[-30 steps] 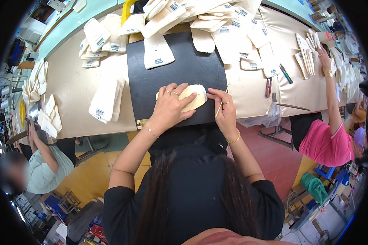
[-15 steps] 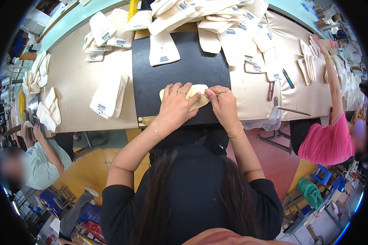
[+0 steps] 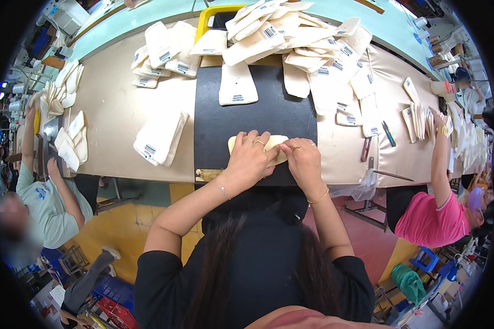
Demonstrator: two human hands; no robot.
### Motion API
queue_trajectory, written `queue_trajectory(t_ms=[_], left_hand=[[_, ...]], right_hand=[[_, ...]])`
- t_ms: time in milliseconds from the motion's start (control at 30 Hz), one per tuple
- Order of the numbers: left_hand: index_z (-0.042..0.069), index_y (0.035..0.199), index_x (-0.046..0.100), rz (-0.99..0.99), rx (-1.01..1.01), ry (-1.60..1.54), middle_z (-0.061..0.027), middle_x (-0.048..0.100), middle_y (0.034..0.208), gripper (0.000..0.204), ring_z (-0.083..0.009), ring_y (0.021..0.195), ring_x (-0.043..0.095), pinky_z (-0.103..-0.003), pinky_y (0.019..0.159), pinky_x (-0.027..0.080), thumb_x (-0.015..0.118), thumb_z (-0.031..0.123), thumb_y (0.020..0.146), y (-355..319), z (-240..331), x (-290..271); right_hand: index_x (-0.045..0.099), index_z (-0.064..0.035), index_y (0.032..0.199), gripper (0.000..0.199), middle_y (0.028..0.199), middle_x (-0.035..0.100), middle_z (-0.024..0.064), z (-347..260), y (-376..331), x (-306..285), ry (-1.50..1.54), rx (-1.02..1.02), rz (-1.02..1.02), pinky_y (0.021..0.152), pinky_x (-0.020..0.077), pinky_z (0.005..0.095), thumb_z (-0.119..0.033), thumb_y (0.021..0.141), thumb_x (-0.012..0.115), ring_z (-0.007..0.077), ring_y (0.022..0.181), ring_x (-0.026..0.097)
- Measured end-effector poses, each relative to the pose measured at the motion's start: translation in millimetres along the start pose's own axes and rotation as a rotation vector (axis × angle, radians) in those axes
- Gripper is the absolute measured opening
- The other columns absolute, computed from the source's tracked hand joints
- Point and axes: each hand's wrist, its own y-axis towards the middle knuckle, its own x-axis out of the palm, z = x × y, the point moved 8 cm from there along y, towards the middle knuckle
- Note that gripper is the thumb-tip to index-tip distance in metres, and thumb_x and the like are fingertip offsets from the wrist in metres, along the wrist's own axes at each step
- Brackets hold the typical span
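A cream padded fabric piece lies on the black mat near the table's front edge. Over it curls my left hand, gripping the piece with its fingers across the top. At the piece's right end, my right hand is closed in a pinch around a thin brass-coloured tool, most of which the fingers hide. The fingertips of both hands nearly meet there. Beyond my hands, another cream padded piece with a printed label lies flat on the mat.
A large heap of cream pieces covers the mat's far end, beside a yellow bin. A smaller stack sits left. Blue snips and a red-handled tool lie right. Co-workers sit at both sides.
My view has shifted, so the table appears lower and further right. The right fingers have come closer to the left fingertips. The left co-worker's arm now reaches forward; the right co-worker's hand is nearer.
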Motion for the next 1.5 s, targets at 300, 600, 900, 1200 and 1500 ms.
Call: queue_trajectory(t_ms=[300, 600, 900, 1200, 1500], left_hand=[[0.018, 0.116, 0.066, 0.030, 0.038, -0.084, -0.0130, 0.055, 0.125, 0.053, -0.0319, 0.113, 0.052, -0.047, 0.094, 0.040, 0.084, 0.029, 0.068, -1.2, -7.2, 0.1], [0.017, 0.123, 0.064, 0.393, -0.330, 0.159, -0.0157, 0.055, 0.130, 0.061, -0.0360, 0.122, 0.052, -0.049, 0.103, 0.041, 0.085, 0.023, 0.066, -64.2, -91.4, -112.2], [0.019, 0.128, 0.070, 0.164, -0.672, 0.317, -0.0092, 0.055, 0.143, 0.049, -0.0310, 0.130, 0.053, -0.058, 0.117, 0.032, 0.082, 0.032, 0.082, -116.5, -164.1, -134.6], [0.015, 0.129, 0.069, 0.339, -0.149, -0.171, -0.0154, 0.054, 0.143, 0.059, -0.0354, 0.130, 0.052, -0.049, 0.112, 0.040, 0.088, 0.027, 0.075, -47.4, -48.7, -96.1], [0.018, 0.125, 0.070, 0.129, 0.020, -0.104, -0.0121, 0.054, 0.141, 0.054, -0.0362, 0.132, 0.049, -0.054, 0.114, 0.036, 0.086, 0.030, 0.075, -23.4, -13.8, -20.8]], right_hand=[[0.072, -0.0049, 0.109, 0.015, 0.105, 0.075, 0.0133, 43.5, -7.4, -26.5, 0.342, 0.260, 0.247, 0.085, 0.0542, 0.0409, -0.006, 0.095, 0.066, 0.0333, 0.095, 0.071], [0.063, -0.0024, 0.096, 0.026, 0.094, 0.072, 0.0182, 134.6, 6.9, -59.3, -0.162, 0.565, 0.326, 0.074, 0.0536, 0.0398, -0.022, 0.090, 0.079, 0.0320, 0.080, 0.068], [0.050, -0.0029, 0.096, 0.032, 0.082, 0.051, 0.0020, 134.3, 10.2, -65.5, 0.334, 0.573, 0.622, 0.060, 0.0433, 0.0257, -0.015, 0.091, 0.079, 0.0096, 0.065, 0.049], [0.059, -0.0015, 0.101, 0.021, 0.080, 0.061, 0.0029, 54.0, -16.3, -37.8, 0.603, 0.458, 0.267, 0.061, 0.0464, 0.0248, -0.009, 0.093, 0.076, 0.0083, 0.067, 0.055], [0.063, 0.0000, 0.108, 0.014, 0.106, 0.071, 0.0136, 55.7, -31.0, -23.1, 0.460, 0.469, 0.244, 0.081, 0.0558, 0.0322, -0.006, 0.096, 0.068, 0.0228, 0.093, 0.072]])
